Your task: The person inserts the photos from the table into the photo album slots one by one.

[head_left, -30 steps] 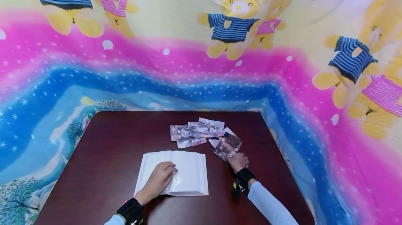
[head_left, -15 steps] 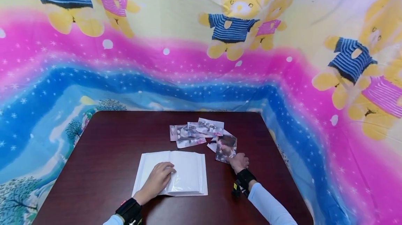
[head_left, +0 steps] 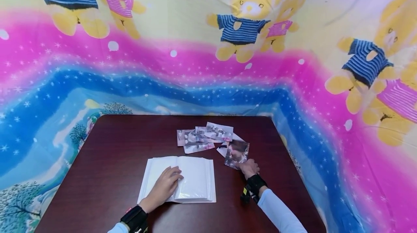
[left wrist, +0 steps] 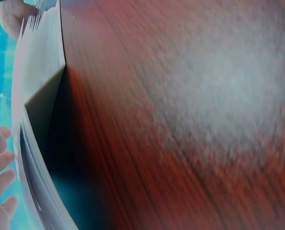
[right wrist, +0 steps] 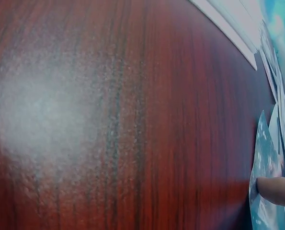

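Note:
An opened photo album (head_left: 195, 180) with white, plastic-sleeved pages lies on the table near its front. My left hand (head_left: 165, 186) rests on its left page, fingers extended towards the middle fold; in the left wrist view those fingers (left wrist: 1, 176) are over the album's pages (left wrist: 41, 62). To the right of the album, my right hand (head_left: 249, 168) pinches the lower edge of a dark-toned photo (head_left: 237, 151). A single digit lies across that photo (right wrist: 264, 158) in the right wrist view; the other fingers are out of sight there.
Several overlapping photos (head_left: 198, 138) are spread behind the album, and part of a pale one (head_left: 223, 150) shows under the held photo. The dark reddish-brown table (head_left: 130, 139) meets a patterned cloth (head_left: 195, 97) at the back and sides.
The held photo swung from a rightward slant to nearly straight, then slanted slightly right again. The right hand stayed almost in place, and the left hand kept resting on the album.

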Demonstrator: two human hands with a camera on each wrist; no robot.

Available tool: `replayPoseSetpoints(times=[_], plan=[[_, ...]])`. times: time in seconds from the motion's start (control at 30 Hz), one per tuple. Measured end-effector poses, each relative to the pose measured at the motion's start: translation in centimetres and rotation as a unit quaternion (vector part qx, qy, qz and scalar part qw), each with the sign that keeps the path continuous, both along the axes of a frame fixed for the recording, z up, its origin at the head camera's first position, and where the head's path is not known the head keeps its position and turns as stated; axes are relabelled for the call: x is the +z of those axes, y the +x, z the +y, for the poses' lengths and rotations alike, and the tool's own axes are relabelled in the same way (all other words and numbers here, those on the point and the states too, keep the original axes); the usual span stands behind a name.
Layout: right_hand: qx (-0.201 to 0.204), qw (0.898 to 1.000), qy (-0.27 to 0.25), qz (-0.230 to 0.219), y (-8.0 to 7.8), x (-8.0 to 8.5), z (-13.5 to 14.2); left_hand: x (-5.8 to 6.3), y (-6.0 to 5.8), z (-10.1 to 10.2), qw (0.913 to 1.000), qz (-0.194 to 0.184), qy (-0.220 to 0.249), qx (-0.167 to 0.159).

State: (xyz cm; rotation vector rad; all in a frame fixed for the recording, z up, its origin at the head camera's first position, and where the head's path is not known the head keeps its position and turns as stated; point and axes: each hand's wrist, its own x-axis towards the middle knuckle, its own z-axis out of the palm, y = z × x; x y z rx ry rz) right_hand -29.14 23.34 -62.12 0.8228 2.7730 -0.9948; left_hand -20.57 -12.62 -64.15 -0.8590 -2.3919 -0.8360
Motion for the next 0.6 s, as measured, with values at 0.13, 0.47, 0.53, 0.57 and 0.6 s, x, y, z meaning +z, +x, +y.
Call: replayPoseSetpoints(times=[0.13, 0.47, 0.53, 0.57, 0.6], plan=[[-0.006, 0.999, -0.035, 0.031, 0.5, -0.2, 0.9, 0.3, 0.3, 0.7, 0.9999, -0.001, -0.001, -0.013], [-0.064, 0.967, -0.210, 0.128, 0.7, 0.7, 3.4, 0.2, 0.6, 1.8, 0.9996, 0.004, -0.001, -0.028], [-0.073, 0.954, -0.253, 0.145, 0.8, 0.8, 3.9, 0.1, 0.6, 2.0, 0.9994, 0.002, -0.009, -0.033], [-0.076, 0.947, -0.269, 0.156, 0.8, 0.9, 4.0, 0.0, 0.6, 2.0, 0.9993, 0.001, -0.013, -0.034], [-0.077, 0.941, -0.285, 0.166, 0.8, 1.0, 4.2, -0.1, 0.7, 2.1, 0.9992, 0.002, -0.018, -0.035]])
